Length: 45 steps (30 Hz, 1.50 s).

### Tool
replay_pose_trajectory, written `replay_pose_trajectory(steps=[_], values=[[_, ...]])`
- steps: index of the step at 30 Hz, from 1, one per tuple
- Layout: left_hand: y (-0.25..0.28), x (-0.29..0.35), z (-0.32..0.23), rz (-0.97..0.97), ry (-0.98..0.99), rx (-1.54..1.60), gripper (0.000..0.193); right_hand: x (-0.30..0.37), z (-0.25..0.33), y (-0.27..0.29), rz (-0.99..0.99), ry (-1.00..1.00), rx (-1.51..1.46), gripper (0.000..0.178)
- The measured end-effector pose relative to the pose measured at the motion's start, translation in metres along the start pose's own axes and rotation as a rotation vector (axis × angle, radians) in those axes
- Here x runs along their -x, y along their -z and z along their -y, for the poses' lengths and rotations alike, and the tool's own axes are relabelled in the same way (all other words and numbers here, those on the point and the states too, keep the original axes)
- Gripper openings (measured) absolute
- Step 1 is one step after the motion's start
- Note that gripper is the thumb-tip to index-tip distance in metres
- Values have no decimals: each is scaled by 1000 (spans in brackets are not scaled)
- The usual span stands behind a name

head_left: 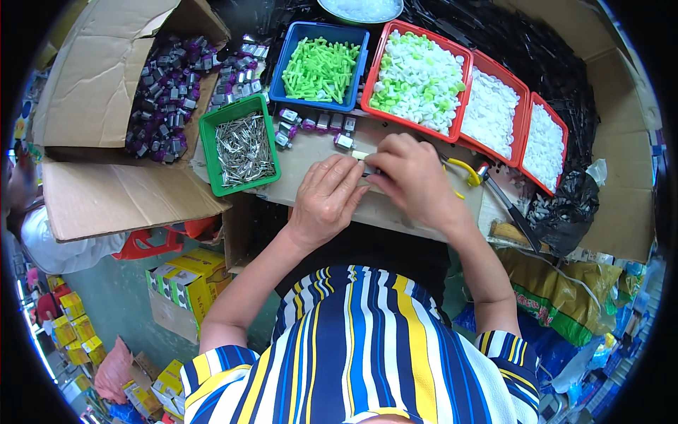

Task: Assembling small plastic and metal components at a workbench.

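Observation:
My left hand and my right hand meet at the table's near edge, fingertips pinched together. Between them shows a small part with a pale cream end and a dark piece beside it; the fingers cover most of it. Just beyond lies a small metal block with a purple end, and several alike stand in a row behind it. Left of my hands, a green basket holds thin metal pins. Yellow-handled pliers lie to the right of my right hand.
A blue basket of bright green sticks and red baskets of white and green plastic pieces line the back. An open carton of purple-ended blocks stands left. At right are a black-handled tool and a black plastic bag.

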<state>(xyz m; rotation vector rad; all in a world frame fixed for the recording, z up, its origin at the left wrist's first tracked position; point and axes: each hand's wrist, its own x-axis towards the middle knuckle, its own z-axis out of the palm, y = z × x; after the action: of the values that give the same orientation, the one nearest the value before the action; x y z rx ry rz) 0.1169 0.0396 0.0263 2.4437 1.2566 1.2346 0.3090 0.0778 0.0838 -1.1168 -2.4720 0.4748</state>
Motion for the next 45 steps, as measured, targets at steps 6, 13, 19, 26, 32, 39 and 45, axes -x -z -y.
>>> replay_pose_trajectory(steps=[6, 13, 19, 26, 32, 39, 45], values=[[31, -5, 3, -65, 133, -33, 39, -27, -40, 36, -312, -141, 90, 13], [89, -13, 53, -76, 394, -400, 15, -60, -60, 22, -320, -117, 240, 14], [86, -15, 64, 19, 514, -458, 9, -60, -61, 28, -342, -86, 188, 8], [86, -16, 63, -70, 480, -408, 8, -49, -40, 36, -338, -240, -94, 11], [74, -28, 23, -276, 437, -15, 7, -37, -5, 25, -298, -172, -456, 14], [30, -34, -25, -302, 351, 205, 13, -12, 20, 11, -248, -165, -564, 15], [24, -35, -32, -243, 297, 206, 13, -1, 18, 11, -265, -171, -583, 13]])
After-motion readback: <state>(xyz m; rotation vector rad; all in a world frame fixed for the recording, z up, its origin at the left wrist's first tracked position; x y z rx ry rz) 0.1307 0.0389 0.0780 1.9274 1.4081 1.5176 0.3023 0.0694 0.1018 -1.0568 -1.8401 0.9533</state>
